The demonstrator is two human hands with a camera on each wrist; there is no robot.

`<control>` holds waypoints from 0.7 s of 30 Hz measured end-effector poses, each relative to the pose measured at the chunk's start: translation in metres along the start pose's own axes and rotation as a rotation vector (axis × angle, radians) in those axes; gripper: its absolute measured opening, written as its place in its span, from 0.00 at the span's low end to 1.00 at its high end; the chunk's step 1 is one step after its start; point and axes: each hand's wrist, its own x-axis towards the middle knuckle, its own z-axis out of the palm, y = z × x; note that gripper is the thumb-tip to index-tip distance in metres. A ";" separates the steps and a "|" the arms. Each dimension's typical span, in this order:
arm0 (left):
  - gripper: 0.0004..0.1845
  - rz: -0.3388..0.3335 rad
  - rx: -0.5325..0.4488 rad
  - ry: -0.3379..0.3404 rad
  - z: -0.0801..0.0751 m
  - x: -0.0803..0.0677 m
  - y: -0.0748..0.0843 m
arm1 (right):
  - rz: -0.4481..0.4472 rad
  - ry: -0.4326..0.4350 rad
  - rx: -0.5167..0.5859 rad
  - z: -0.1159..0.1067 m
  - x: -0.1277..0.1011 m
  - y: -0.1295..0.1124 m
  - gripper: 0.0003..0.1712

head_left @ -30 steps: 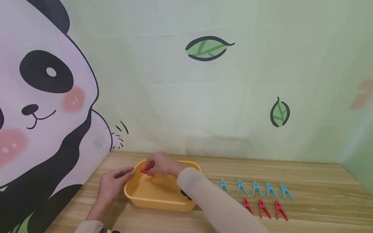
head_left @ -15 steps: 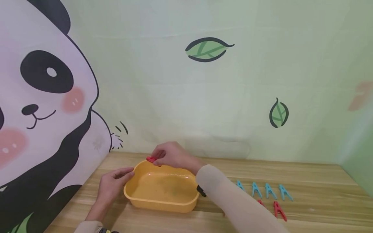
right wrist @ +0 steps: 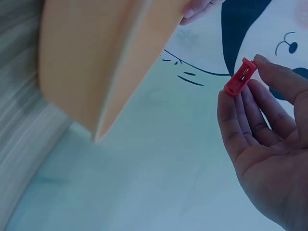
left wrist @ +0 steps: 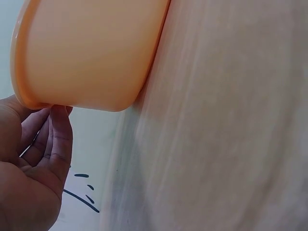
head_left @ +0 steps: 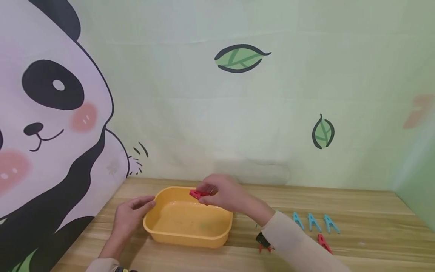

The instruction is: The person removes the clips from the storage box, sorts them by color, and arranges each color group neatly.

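Note:
My left hand (head_left: 130,213) pinches the left rim of a yellow plastic basin (head_left: 188,241) on the table. In the left wrist view its fingertips (left wrist: 59,120) lie right at the rim of the basin (left wrist: 91,53). A red clothespin (head_left: 195,194) is pinched between thumb and fingertips of my right hand (head_left: 225,194), over the basin's back rim. The right wrist view shows this clothespin (right wrist: 240,78) end-on, the right hand (right wrist: 269,139) beside the basin wall (right wrist: 86,62).
Blue clothespins (head_left: 313,222) lie in a row on the wooden table (head_left: 374,223) to the right. In front of them is a red clothespin (head_left: 324,243), with red legs (head_left: 264,249) of another partly hidden by my right wrist. A panda-printed backdrop (head_left: 176,113) stands behind.
My right hand has lifted the red clothespin from inside the basin's left part and carried it rightward, along the back rim. My left hand stays at the rim.

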 end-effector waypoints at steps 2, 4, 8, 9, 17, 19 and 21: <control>0.21 -0.002 -0.002 -0.001 0.000 0.000 0.000 | -0.003 0.014 0.010 -0.004 -0.012 0.002 0.12; 0.21 -0.006 -0.004 -0.003 0.000 0.000 0.000 | 0.006 0.024 0.007 -0.008 -0.023 0.004 0.11; 0.22 -0.008 -0.004 0.000 0.000 0.001 0.000 | 0.036 0.050 -0.030 -0.018 -0.048 0.010 0.10; 0.22 -0.007 -0.004 0.000 0.000 0.001 0.001 | 0.053 0.059 -0.048 -0.021 -0.055 0.012 0.10; 0.21 0.021 -0.001 0.004 0.000 0.002 -0.001 | 0.131 0.106 -0.121 -0.045 -0.107 0.023 0.09; 0.21 0.024 0.001 0.006 0.001 0.002 -0.001 | 0.151 0.115 -0.160 -0.051 -0.120 0.027 0.09; 0.21 0.026 0.002 0.007 0.001 0.002 -0.002 | 0.151 0.134 -0.179 -0.058 -0.134 0.033 0.09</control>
